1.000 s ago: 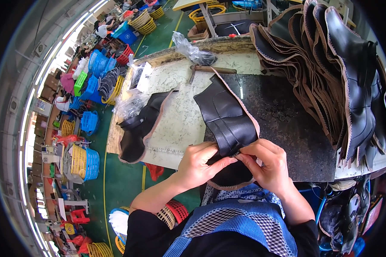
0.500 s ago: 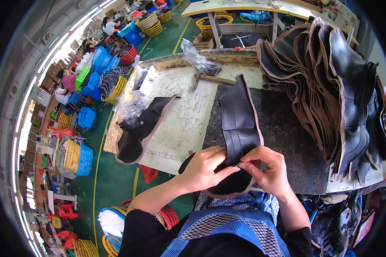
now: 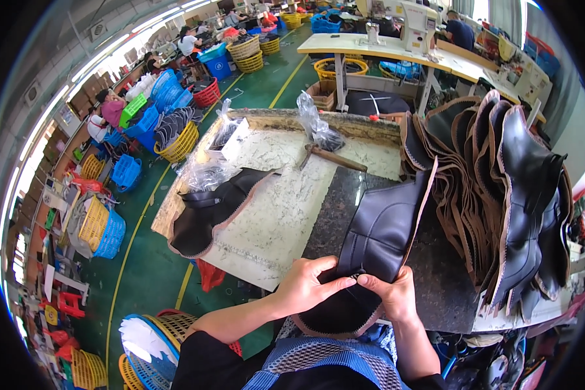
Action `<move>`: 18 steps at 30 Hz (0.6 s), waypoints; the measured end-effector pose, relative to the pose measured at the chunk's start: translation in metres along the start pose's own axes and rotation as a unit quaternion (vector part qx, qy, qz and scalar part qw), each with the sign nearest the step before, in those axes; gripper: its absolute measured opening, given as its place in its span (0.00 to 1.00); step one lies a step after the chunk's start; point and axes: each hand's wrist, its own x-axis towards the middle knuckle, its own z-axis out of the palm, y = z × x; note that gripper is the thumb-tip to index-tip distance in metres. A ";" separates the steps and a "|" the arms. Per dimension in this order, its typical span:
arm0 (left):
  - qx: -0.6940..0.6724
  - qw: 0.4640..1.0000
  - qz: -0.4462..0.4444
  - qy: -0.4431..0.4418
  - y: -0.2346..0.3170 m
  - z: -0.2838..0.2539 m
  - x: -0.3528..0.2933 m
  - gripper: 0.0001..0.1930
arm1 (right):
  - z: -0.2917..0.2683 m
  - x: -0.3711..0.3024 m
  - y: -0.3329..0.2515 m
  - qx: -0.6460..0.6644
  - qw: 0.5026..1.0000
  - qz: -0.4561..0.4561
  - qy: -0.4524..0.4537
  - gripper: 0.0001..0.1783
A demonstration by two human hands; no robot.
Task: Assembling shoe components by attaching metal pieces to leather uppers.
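Close in front of me is a black leather boot upper (image 3: 380,227) with a brown, zigzag-edged border. My left hand (image 3: 305,286) is closed on its near left part, thumb pointing inward. My right hand (image 3: 394,294) grips the near right part, its thumb almost meeting the left one. A small dark piece shows between the thumbs, too small to name. The upper's far end stands up over a dark board (image 3: 443,296), and its near part hangs toward my lap. To the left, another black boot upper (image 3: 208,221) lies on the worktable (image 3: 273,237).
Many boot uppers (image 3: 530,195) are piled at the right. A hammer (image 3: 338,158) lies beyond the held upper, near a clear plastic bag (image 3: 315,123) and a white box (image 3: 229,144). A sewing machine (image 3: 415,27) stands on a far table. Baskets (image 3: 179,144) line the floor at left.
The held upper has turned, showing a broader side and leaning right. My right hand has moved lower beside it. The whole view has shifted, with more of the far room visible.
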 end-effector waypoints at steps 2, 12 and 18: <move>-0.002 1.000 0.012 0.019 -0.003 0.000 -0.003 0.13 | 0.005 0.000 0.009 -0.050 0.998 -0.038 0.010 0.17; -0.142 0.986 0.020 -0.083 -0.005 -0.011 0.003 0.18 | 0.009 -0.004 0.010 -0.002 0.994 -0.086 -0.067 0.25; -0.085 0.992 0.057 -0.073 -0.021 -0.011 0.003 0.18 | 0.016 0.000 0.013 -0.067 0.991 -0.117 -0.021 0.23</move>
